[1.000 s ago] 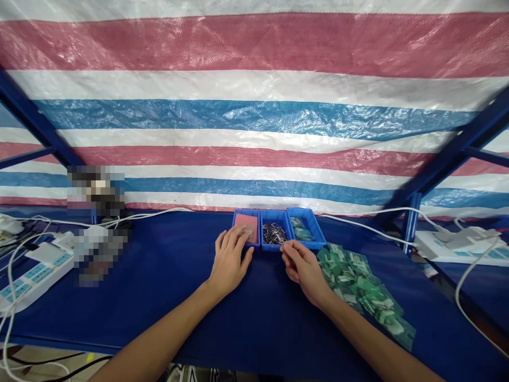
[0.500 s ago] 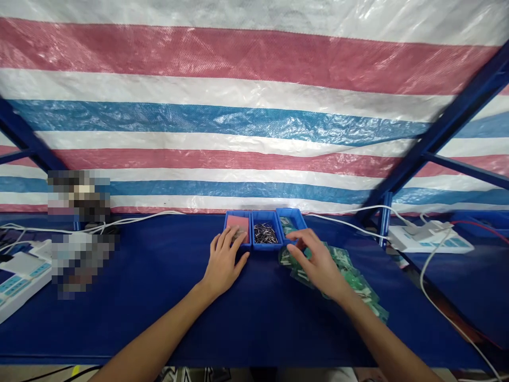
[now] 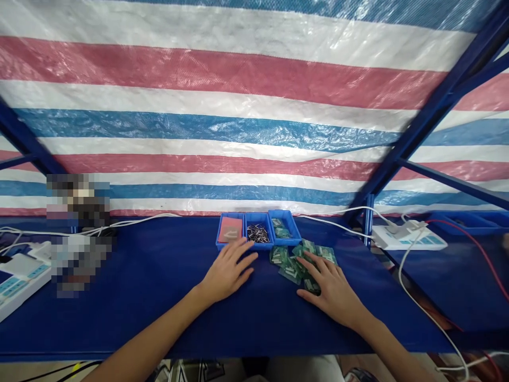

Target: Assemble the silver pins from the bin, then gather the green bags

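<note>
My left hand (image 3: pixel 227 269) lies flat and open on the blue table cloth (image 3: pixel 159 297), its fingertips just in front of the left blue tray (image 3: pixel 229 231), which holds a pink pad. My right hand (image 3: pixel 332 289) rests open, fingers spread, on a heap of small green packets (image 3: pixel 292 261). The middle tray (image 3: pixel 258 233) holds several small metal pins. The right tray (image 3: pixel 281 229) holds a few green packets.
White power strips lie at the far left (image 3: pixel 19 276) and at the right (image 3: pixel 405 240), with white cables trailing over the table. Blurred objects (image 3: pixel 79 233) stand at the left. Blue shelf struts (image 3: pixel 417 132) and a striped tarpaulin (image 3: pixel 238 106) back the table.
My right hand went from the middle tray over to the green packets and drew them into a heap nearer the trays. My left hand slid back off the left tray.
</note>
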